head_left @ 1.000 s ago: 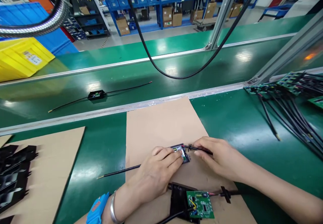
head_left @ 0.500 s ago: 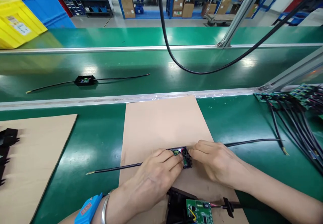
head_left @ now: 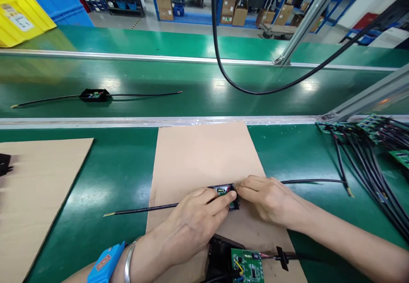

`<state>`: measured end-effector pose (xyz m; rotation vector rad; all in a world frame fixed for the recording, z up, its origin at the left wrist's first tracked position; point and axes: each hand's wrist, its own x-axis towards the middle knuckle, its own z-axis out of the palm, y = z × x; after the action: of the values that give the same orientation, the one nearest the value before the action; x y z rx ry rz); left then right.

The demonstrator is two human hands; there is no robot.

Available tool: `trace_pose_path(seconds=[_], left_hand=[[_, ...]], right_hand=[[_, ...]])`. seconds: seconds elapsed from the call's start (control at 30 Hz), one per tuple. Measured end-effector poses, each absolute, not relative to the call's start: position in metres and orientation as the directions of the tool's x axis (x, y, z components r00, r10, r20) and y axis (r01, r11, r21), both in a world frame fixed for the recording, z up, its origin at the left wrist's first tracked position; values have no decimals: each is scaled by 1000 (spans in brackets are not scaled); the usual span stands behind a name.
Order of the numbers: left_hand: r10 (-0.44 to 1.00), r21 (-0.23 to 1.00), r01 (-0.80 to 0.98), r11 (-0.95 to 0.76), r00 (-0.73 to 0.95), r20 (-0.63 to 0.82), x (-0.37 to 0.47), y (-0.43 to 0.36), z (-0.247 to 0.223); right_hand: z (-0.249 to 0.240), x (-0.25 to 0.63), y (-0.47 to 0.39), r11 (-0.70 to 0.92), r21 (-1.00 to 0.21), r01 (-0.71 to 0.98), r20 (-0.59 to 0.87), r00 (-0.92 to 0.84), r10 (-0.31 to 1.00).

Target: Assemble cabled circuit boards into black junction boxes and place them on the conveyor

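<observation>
A small black case (head_left: 234,205) with a circuit board inside lies on the cardboard sheet (head_left: 204,151). My left hand (head_left: 200,217) covers its left part, fingers closed on it, the index fingertip at the board's right end. At the case's right end, my right hand (head_left: 270,198) pinches where the cable (head_left: 313,181) enters. Another cable (head_left: 140,210) runs out to the left from under my left hand. Below my hands, a green circuit board (head_left: 247,266) rests by a second black case (head_left: 220,255), partly cut off by the frame edge.
A cased board with two cables (head_left: 95,95) lies on the green surface beyond the metal rail (head_left: 128,122). Boards with bundled cables (head_left: 367,147) are at right. Another cardboard (head_left: 41,181) is at left, a yellow bin (head_left: 24,17) behind. A black cable (head_left: 255,92) hangs in front.
The view has shifted slightly. My left index finger now stretches further right over the case's end. Both hands stay at the case.
</observation>
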<state>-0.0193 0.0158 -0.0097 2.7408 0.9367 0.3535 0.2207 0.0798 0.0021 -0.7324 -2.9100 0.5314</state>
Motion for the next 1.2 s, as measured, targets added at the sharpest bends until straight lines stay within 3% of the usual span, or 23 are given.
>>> trace_pose_path(seconds=[0.2,0.37,0.53,0.67,0.8,0.9,1.0,1.2], left_hand=[[661,301,604,-737,738,137,-10,13,-6],[662,300,600,-741,727,181,-6,16,-5],[696,470,547,-693,677,239,-19,20,-12],[691,435,558,-706,679,249,-21,17,-17],[714,348,631,-693,668,211,-15,8,-24],[727,318,656,-685,647,232,-10,4,-27],[724,323,650,-688,640,258,-8,3,-30],[736,287,678,-676,635,233,-6,2,-26]], right_hand=[[7,213,72,891,-119,438,-18,-898,439],[2,212,70,889,-72,452,7,-891,454],[-19,222,66,867,-120,483,202,-843,498],[-31,226,66,866,-154,476,346,-795,498],[-26,221,67,907,-74,414,327,-849,414],[-17,218,68,905,-69,419,254,-870,422],[-15,217,69,890,-121,440,210,-865,456],[-28,218,73,867,-228,442,285,-821,494]])
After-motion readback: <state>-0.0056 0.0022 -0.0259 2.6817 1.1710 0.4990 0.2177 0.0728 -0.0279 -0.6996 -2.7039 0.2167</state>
